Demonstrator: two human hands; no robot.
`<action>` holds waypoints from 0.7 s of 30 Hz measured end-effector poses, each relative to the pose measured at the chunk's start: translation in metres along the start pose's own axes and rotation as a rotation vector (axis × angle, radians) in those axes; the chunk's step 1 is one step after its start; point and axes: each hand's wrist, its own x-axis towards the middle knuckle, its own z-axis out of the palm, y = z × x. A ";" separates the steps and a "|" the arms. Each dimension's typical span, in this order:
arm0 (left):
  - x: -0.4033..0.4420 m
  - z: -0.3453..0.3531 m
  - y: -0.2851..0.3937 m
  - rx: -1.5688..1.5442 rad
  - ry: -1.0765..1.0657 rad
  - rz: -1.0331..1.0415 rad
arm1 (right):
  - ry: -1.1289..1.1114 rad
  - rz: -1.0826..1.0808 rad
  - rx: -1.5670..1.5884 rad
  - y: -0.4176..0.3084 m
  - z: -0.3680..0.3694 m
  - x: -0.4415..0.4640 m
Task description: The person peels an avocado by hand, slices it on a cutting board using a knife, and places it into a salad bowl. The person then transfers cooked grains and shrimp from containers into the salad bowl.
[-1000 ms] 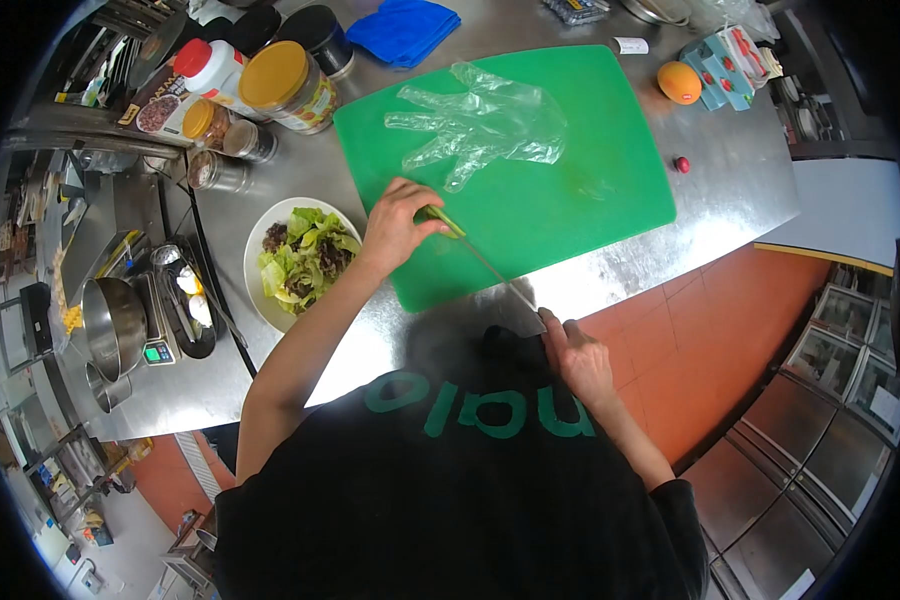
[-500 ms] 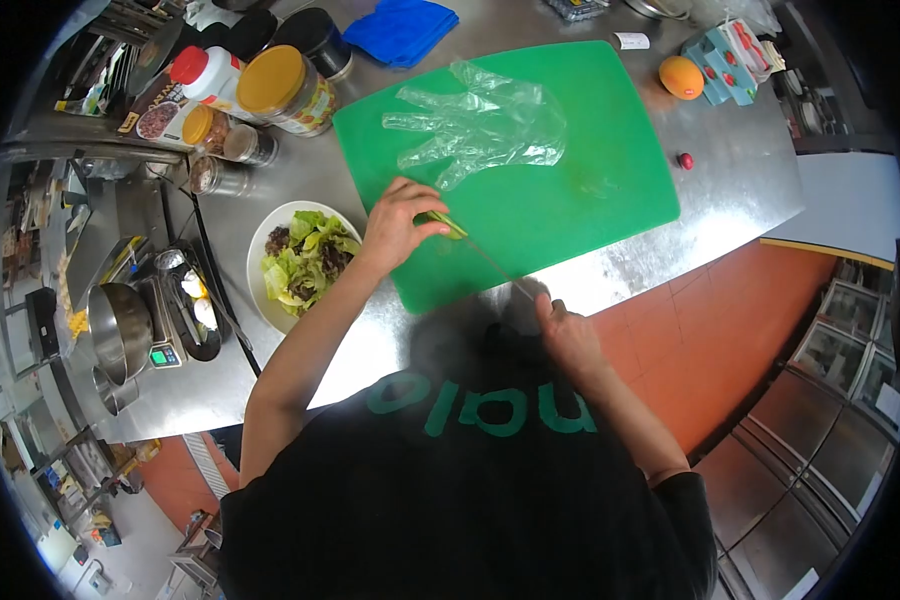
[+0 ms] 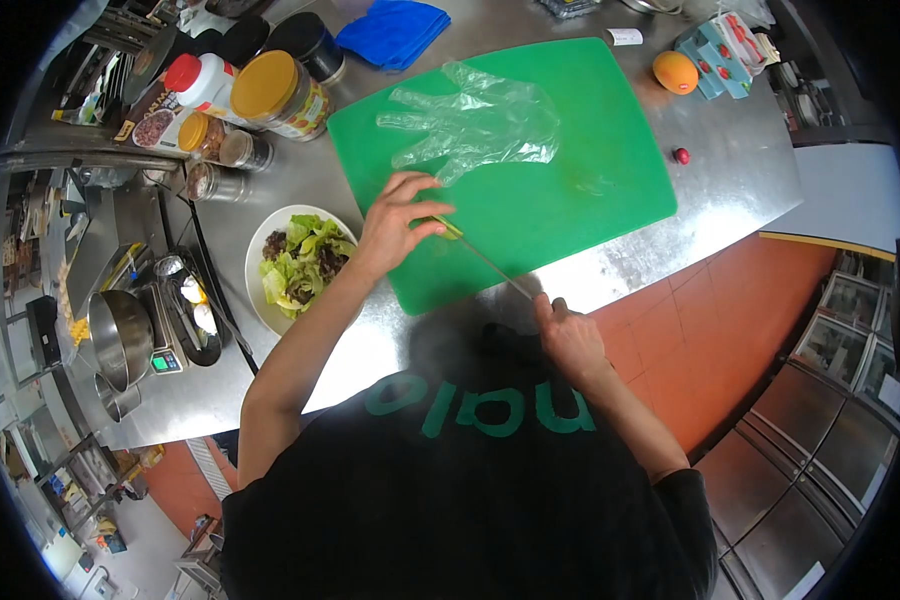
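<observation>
My left hand point(image 3: 398, 222) is closed around a slim green piece of food point(image 3: 449, 227), whose exact kind I cannot make out. It rests at the near left of a green cutting board point(image 3: 610, 170). In my right hand point(image 3: 572, 340), just off the board's near edge, is the handle of a knife point(image 3: 498, 270). The thin blade slants up and left, its far end touching or very close to the green piece. Beyond my left fingers a clear plastic glove point(image 3: 505, 122) lies spread on the board. Left of my wrist stands a white bowl point(image 3: 254, 278) with salad leaves point(image 3: 305, 262).
Jars, including a yellow-lidded one point(image 3: 265, 88), and a red-capped bottle point(image 3: 202, 80) crowd the back left. A blue cloth point(image 3: 395, 32) lies behind the board. To the right are an orange point(image 3: 675, 72), a small red item point(image 3: 681, 156) and a blue carton point(image 3: 715, 65).
Both hands hold almost the same places. The knife blade has shifted only slightly against the green piece. The whole view has moved a little.
</observation>
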 end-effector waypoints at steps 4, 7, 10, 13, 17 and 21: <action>-0.003 0.004 -0.007 0.019 -0.097 0.068 | 0.012 0.000 0.030 -0.002 0.000 0.000; -0.003 0.006 -0.007 0.052 -0.112 0.071 | 0.004 0.013 0.004 -0.002 0.000 -0.002; -0.004 0.006 -0.008 0.054 -0.116 0.061 | 0.044 0.015 0.048 -0.005 -0.009 -0.006; -0.006 0.008 -0.010 0.045 -0.110 0.054 | 0.059 0.005 0.012 -0.004 -0.014 -0.008; -0.007 0.009 -0.004 0.009 -0.068 0.036 | 0.093 -0.007 0.067 -0.001 -0.011 -0.007; -0.007 0.007 -0.007 0.014 -0.039 0.078 | 0.076 -0.007 0.048 0.000 -0.009 -0.011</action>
